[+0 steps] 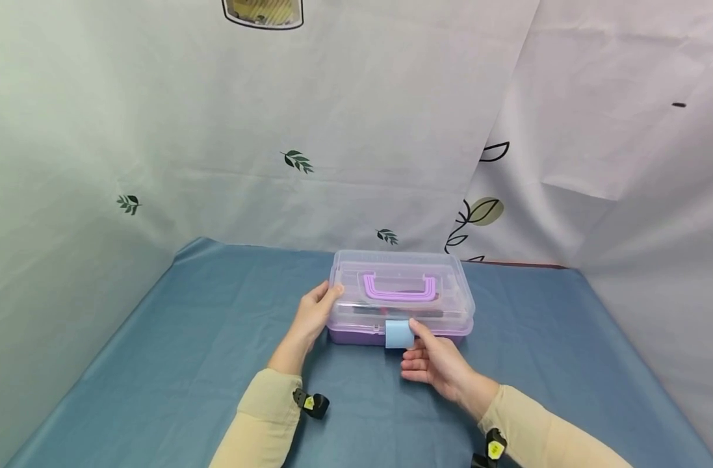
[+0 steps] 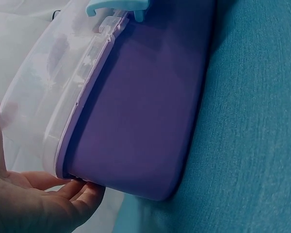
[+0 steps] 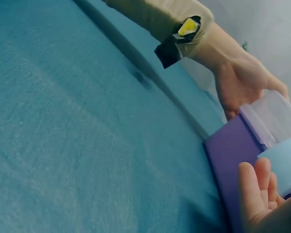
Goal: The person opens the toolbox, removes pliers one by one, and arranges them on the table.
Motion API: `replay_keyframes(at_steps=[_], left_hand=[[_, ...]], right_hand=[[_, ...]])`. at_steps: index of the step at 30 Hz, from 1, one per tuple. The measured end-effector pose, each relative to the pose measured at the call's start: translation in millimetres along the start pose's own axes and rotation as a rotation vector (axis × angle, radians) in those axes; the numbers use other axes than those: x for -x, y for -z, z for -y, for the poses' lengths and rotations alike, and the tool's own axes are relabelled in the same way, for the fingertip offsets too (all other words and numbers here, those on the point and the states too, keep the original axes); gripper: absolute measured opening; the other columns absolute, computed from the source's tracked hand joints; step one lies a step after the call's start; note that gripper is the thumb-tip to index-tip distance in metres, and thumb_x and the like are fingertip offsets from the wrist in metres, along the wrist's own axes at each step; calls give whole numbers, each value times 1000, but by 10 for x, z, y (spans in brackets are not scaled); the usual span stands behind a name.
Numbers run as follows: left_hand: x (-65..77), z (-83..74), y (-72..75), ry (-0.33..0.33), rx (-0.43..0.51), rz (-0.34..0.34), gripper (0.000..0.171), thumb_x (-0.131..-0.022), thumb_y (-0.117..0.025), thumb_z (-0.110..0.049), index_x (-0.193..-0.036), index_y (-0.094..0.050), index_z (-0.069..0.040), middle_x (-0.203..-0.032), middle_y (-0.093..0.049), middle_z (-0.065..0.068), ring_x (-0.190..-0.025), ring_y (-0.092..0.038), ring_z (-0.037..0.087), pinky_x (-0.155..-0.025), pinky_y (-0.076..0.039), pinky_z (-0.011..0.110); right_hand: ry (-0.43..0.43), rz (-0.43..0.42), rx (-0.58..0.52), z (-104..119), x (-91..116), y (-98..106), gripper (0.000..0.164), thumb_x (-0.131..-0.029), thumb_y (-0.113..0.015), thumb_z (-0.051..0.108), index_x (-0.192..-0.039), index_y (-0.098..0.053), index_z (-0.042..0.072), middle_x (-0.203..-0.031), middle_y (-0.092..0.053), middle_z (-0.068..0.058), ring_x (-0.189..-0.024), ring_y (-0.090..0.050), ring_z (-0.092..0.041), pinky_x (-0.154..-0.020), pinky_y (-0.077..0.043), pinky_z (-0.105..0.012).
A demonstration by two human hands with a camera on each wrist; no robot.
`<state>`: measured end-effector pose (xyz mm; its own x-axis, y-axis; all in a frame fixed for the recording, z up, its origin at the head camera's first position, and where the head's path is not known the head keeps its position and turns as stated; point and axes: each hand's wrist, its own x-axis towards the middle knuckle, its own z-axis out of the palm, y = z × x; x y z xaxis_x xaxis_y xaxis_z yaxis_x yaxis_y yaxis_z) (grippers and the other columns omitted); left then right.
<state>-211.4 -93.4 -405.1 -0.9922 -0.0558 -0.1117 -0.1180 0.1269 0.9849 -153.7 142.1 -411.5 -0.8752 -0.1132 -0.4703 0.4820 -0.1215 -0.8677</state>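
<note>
Nearest the camera, two pale sleeves (image 1: 262,416) reach over the blue counter (image 1: 216,325), a small black camera (image 1: 316,405) at each wrist. On the left, the left hand (image 1: 311,320) grips the left end of a plastic box (image 1: 344,318), its thumb on the clear lid (image 1: 400,263) and its fingers tucked under the rim against the side. That looks like a good brace: a firm, even hold there should stop the box sliding or twisting while the front is worked.

The box sits toward the far side of the counter, a little right of centre, lid down on its purple base (image 1: 359,338), with a lilac handle (image 1: 400,296) folded flat on top. Through the lid shows a long dark item (image 1: 414,312) with a touch of red beside it; the plastic is too cloudy to tell what else is inside.

On the near face is a light blue latch (image 1: 398,335); whether it is fastened is hard to tell. At its right edge, the right hand (image 1: 444,364) touches it with the thumb, the other fingers loosely bent and not wrapped round it. Centring the thumb on the latch would probably spread the force better than pushing at one corner.
</note>
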Motion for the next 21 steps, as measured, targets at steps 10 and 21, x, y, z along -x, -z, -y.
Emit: replay_keyframes(at_steps=[10,21], left_hand=[[-7,0,7,-1,-5,-10,73,-90,-58,-39,-145,-33,2,-149,-35,21,-139,-32,32,-116,-28,44],[-44,-30,-39,-4,-10,-65,68,-88,-58,-34,-141,-39,6,-143,-42,24,-135,-38,34,-113,-34,45]], right_hand=[[28,23,72,75,52,48,70,-86,-60,52,-116,-46,-10,-83,-67,-10,-66,-67,-14,-65,-60,-33],[78,65,103,133,101,83,72,-91,-58,40,-128,-40,-19,-99,-69,-23,-76,-70,-17,-70,-60,-33]])
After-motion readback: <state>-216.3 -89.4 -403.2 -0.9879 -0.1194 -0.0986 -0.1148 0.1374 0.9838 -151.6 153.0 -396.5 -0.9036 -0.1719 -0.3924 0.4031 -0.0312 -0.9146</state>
